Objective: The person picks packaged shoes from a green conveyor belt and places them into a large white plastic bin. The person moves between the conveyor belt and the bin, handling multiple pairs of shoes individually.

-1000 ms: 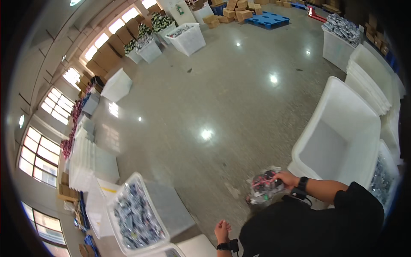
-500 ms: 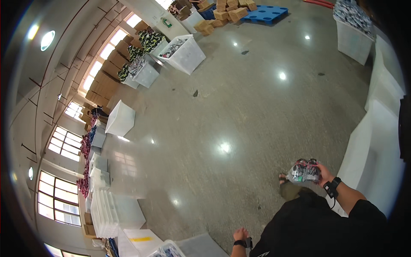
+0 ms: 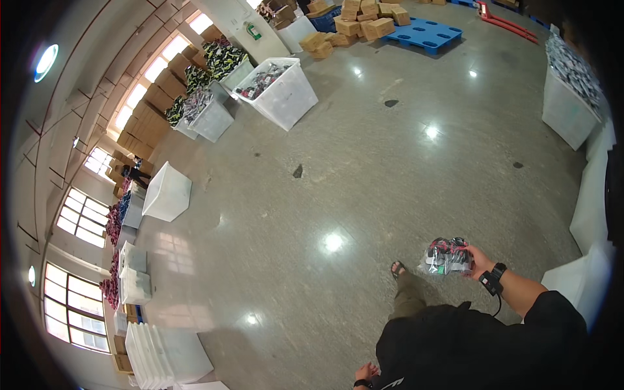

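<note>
My right hand [image 3: 479, 261] grips the edge of a clear plastic bag [image 3: 447, 257], held out in front of my body above the floor. Dark, red and grey items are packed inside the bag, with a small green patch on it; their kind I cannot make out. Down at the lower edge, beside my dark clothing, hangs my left hand [image 3: 366, 372], its fingers curled in and nothing visible in them. A dark band circles each wrist. My sandalled foot [image 3: 397, 268] is stepping on the floor left of the bag.
Nested white bins [image 3: 169, 354] stand at lower left. A bin of packed goods [image 3: 286, 97] sits farther off, and a full bin [image 3: 569, 107] lines the right side. Beyond are a blue pallet [image 3: 426, 36], cartons [image 3: 377, 28] and a red pallet jack [image 3: 504, 25]. Someone [image 3: 136, 174] bends at far left.
I have walked forward: the far bins and pallet look nearer, and the right-hand bins have slid past. The bag stays in my right hand. My foot has come forward into view.
</note>
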### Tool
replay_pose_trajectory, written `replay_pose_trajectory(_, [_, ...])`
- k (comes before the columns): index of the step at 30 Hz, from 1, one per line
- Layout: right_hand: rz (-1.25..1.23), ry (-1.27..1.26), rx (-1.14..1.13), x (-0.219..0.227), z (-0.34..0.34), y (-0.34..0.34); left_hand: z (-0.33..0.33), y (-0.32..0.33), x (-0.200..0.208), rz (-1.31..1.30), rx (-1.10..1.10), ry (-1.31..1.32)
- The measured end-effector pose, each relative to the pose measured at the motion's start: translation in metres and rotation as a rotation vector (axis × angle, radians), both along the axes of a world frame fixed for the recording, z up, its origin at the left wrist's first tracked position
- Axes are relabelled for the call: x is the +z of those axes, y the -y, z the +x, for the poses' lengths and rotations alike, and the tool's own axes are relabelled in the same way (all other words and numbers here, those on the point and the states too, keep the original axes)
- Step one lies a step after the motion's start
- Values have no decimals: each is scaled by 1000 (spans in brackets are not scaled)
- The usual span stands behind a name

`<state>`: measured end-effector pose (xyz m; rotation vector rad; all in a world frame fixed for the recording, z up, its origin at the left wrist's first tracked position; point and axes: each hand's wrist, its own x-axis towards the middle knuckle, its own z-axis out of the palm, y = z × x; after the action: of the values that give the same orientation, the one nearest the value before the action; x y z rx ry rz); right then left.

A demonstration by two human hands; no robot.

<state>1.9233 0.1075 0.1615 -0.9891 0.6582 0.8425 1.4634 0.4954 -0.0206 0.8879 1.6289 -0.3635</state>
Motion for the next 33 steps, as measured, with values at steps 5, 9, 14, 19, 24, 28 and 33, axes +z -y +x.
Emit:
replay_pose_trajectory(5, [-32, 8, -81, 14, 162, -62, 212, -121, -9, -5, 197, 94])
replay_pose_trajectory(9, [73, 22, -200, 14, 293, -85, 451, -222, 33, 201, -170, 255])
replay_pose_trajectory(14, [100, -36, -382, -17, 456, -128, 691, -300, 71, 306, -42, 509])
replay_pose_trajectory(19, [60, -66, -300, -29, 651, -172, 819, -302, 52, 122, -85, 415])
replay_pose_trajectory(24, [-21, -9, -195, 13, 834, -236, 937, -273, 78, 70, -123, 393])
replay_pose_trajectory(28, [-31, 31, -57, 21, 963, -305, 991, -293, 33, 84, -183, 249])
replay_pose_trajectory(33, [-8, -48, -101, 1, 1094, -399, 1071, -390, -21, 306, -1223, 21])
